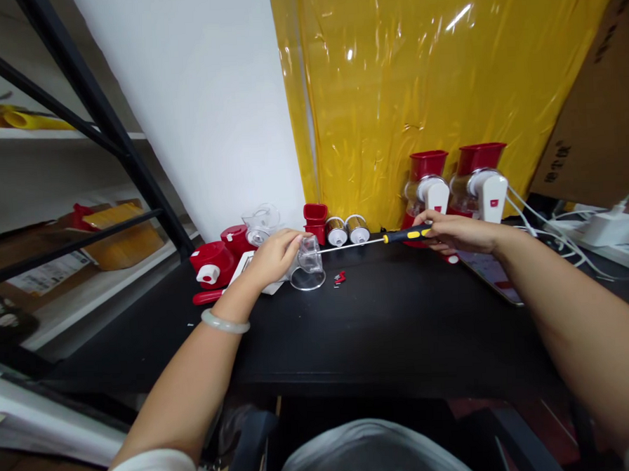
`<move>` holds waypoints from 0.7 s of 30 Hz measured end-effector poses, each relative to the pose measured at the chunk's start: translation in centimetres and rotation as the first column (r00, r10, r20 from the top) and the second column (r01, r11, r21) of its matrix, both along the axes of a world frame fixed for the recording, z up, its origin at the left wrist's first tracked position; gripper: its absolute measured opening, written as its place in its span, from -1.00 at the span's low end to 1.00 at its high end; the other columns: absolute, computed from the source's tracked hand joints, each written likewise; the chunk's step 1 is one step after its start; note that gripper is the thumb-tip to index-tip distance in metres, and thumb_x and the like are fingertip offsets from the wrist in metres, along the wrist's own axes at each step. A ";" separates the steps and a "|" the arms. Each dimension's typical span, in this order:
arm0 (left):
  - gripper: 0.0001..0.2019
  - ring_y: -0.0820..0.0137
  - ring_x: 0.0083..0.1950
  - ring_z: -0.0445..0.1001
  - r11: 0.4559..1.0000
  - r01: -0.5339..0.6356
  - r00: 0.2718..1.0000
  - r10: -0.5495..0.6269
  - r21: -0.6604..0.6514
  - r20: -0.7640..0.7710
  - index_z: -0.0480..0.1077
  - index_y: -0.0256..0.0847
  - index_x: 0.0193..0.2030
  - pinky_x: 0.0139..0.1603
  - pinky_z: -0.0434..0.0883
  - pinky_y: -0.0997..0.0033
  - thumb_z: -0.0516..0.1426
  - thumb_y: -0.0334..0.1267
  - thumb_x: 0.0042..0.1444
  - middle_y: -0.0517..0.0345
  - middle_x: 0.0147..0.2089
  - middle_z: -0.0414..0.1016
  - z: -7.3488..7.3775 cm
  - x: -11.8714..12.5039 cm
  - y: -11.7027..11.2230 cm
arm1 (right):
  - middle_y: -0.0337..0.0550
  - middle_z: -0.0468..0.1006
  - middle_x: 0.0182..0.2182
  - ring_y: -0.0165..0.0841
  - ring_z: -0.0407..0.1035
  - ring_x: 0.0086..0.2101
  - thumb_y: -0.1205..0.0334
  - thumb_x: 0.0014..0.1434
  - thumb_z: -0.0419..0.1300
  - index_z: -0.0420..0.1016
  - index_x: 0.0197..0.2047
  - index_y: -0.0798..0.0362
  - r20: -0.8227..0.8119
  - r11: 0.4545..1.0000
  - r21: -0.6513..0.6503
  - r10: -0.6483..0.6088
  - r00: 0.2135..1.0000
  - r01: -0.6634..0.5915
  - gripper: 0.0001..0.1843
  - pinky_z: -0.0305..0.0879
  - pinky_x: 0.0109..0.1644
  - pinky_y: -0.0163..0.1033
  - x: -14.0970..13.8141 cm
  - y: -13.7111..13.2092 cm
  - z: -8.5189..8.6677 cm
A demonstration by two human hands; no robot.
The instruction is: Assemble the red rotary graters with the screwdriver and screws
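Observation:
My left hand [280,255] is closed over a clear plastic housing [306,269] on the black table. A screwdriver [406,235] with a black and yellow handle is gripped by my right hand [446,232]. Its long thin shaft points left and its tip reaches the side of the housing; whether it sits on a screw is too small to tell. Just right of the housing lie small red parts [340,278] with tiny metal pieces beside them. My fingers hide part of the housing.
Red bases [212,263] and another clear housing [261,224] stand at the left. Behind are a red hopper [315,221] and two drum graters [357,228]. Assembled red-and-white graters [483,184] stand back right, near a tablet [488,275] and white cables [568,240]. A black-framed shelf [75,86] borders the left.

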State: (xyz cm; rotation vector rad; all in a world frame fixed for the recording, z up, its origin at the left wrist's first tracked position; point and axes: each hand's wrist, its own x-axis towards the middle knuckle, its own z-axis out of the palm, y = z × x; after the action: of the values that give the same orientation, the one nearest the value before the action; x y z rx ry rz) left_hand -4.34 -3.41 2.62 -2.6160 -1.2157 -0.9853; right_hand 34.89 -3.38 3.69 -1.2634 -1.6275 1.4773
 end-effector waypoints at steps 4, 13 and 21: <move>-0.59 0.25 0.08 0.49 1.000 -0.002 1.000 0.002 0.006 -0.003 0.47 -0.15 0.09 0.15 0.40 0.11 -0.13 -0.12 0.41 0.03 0.04 0.56 0.1 0.0 0.0 | -0.41 0.20 -0.61 -0.50 0.02 -0.69 0.23 -0.02 0.23 0.19 -0.15 -0.08 0.035 0.999 0.039 0.009 0.999 -0.011 -0.63 -0.02 -0.67 -0.36 0.2 0.1 -0.3; -0.59 0.26 0.09 0.49 1.000 0.001 1.000 0.000 0.005 -0.006 0.47 -0.20 0.09 0.16 0.39 0.16 -0.13 -0.13 0.41 0.01 0.05 0.55 0.0 0.0 0.1 | -0.31 0.33 -0.49 -0.52 0.13 -0.65 0.06 0.15 0.25 0.25 -0.11 -0.03 0.052 0.990 0.102 0.096 0.994 -0.101 -0.68 0.14 -0.66 -0.37 1.4 1.1 -1.1; -0.60 0.26 0.09 0.49 1.000 0.000 1.000 0.000 0.002 -0.007 0.48 -0.20 0.08 0.16 0.39 0.15 -0.12 -0.15 0.41 0.01 0.05 0.56 0.0 0.0 0.0 | -0.32 0.25 -0.67 -0.53 0.05 -0.72 -0.31 0.18 0.11 0.25 -0.39 0.03 0.108 0.992 0.109 0.058 0.992 -0.070 -0.47 0.08 -0.71 -0.36 1.2 1.6 -1.6</move>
State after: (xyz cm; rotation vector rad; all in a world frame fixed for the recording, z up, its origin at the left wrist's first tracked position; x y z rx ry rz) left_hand -4.38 -3.40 2.62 -2.6158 -1.2127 -0.9763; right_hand 36.10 -1.77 2.10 -1.2547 -1.8089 1.3558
